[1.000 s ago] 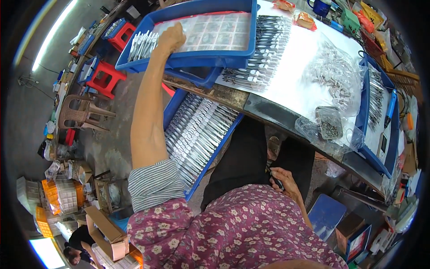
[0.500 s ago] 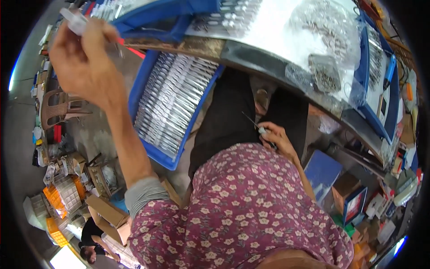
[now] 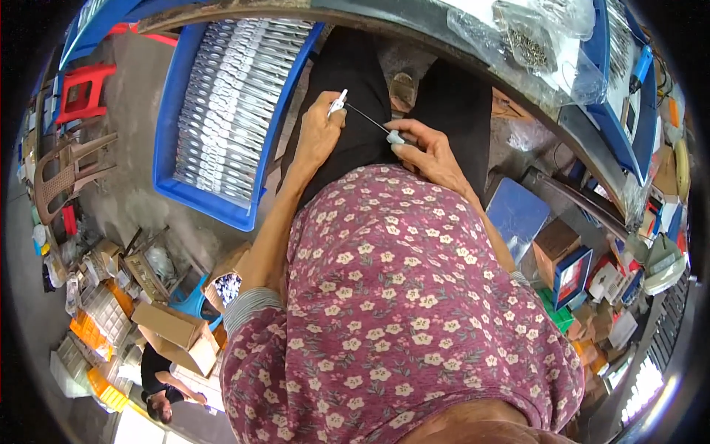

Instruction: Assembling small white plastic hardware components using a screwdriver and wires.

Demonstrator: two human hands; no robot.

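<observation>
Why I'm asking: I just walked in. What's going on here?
Someone in a flowered top is working close to the body. The left hand holds a small white piece; the right hand holds a thin rod-like tool pointed toward it, though whether the tip touches is unclear. On the person's left is a blue tray holding rows of silver-and-white pieces, and a clear container of small metal bits sits on the workbench.

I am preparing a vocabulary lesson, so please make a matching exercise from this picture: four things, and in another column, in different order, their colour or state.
1. left hand
2. right hand
3. tray
4. chair

A. brown
B. holds a thin rod
C. blue
D. holds a white part

Pairs: 1-D, 2-B, 3-C, 4-A
</observation>
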